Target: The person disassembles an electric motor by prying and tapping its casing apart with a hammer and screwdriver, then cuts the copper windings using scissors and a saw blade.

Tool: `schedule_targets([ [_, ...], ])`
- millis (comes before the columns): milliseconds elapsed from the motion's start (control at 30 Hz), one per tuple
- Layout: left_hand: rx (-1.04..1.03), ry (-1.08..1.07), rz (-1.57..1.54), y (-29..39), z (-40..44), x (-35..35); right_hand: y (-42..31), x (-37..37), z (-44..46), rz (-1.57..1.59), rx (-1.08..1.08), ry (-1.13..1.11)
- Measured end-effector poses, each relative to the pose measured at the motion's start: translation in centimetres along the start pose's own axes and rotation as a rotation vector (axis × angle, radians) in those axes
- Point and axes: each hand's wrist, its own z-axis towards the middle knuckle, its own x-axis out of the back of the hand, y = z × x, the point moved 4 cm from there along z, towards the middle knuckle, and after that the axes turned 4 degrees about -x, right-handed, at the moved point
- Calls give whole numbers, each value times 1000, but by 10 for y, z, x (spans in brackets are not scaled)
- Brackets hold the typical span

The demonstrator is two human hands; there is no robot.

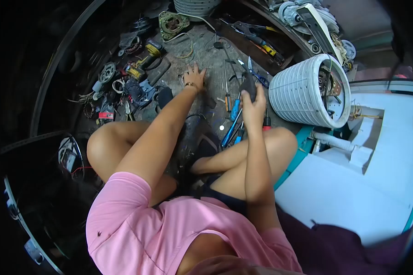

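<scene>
1. Seen from above, a person in a pink shirt (124,215) sits with bent legs on a worn, dirty floor (211,59) scattered with tools.
2. The left hand (195,76), a bracelet (191,85) at its wrist, is laid palm-down on that floor, fingers spread wide and holding nothing.
3. The right hand (253,101) has its fingers wrapped around a dark elongated object (248,86) (too indistinct to identify), raised in front of the right knee.
4. Near that hand lie an orange-handled screwdriver (228,102), a blue-handled screwdriver (235,110) and a blue-handled cutting tool (261,79).
5. To the right, a white perforated drum (294,91) rests on its side, its open end facing away from the hands.
6. To the left of the left hand, a yellow-and-black cordless drill (136,71) lies among loose parts.
</scene>
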Motion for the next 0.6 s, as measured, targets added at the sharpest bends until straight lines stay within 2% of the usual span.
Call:
schedule_targets([
  [33,-5,59,50,6,5,-9,8,2,5,-60,45,17],
  [167,-48,-279,-60,-15,34,-36,27,2,18,-68,-44,-11],
  [300,-128,23,-565,-70,10,-36,23,8,18,-85,29,-27],
  [367,-156,180,-695,-95,-15,-37,33,6,9,-46,-45,-107],
  [433,-23,106,-632,-109,-37,-38,37,-1,3,12,-76,-173],
  [467,-62,99,-607,-106,-35,-40,35,-4,-7,40,-130,-173],
  [533,-137,77,-556,-100,-39,-46,35,-15,-21,-14,-44,-162],
  [600,-13,34,-485,-92,-43,-43,50,-34,-34,-5,-42,-168],
])
